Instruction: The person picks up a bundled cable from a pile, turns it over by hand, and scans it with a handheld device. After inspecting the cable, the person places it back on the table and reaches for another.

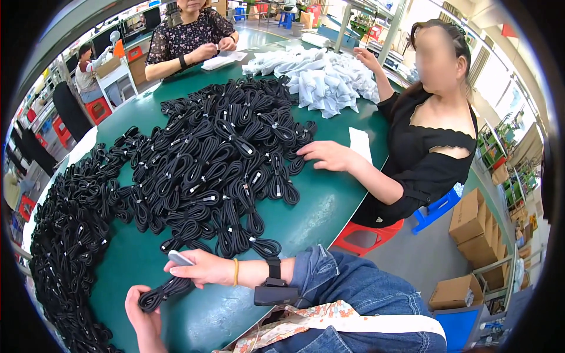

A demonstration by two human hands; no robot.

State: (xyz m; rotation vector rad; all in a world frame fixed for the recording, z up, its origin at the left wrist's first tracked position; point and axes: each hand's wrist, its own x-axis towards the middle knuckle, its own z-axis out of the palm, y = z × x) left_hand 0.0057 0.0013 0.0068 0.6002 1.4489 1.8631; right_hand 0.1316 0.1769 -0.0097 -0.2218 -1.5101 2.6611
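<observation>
The left hand (pixel 144 315) grips one end of a coiled black cable bundle (pixel 165 292) low over the green worktop (pixel 318 217). The right hand (pixel 200 269) pinches a small pale sleeve (pixel 179 257) just above it, beside the big cable heap (pixel 206 159).

A heap of white packets (pixel 321 79) lies at the far end of the green surface (pixel 329 206), with a white paper strip (pixel 360 144) near its right edge. A co-worker's hand (pixel 329 156) rests flat on the surface. Cardboard boxes (pixel 474 226) sit on the floor at right, beside a red stool (pixel 368 235) and a blue stool (pixel 438 209).
</observation>
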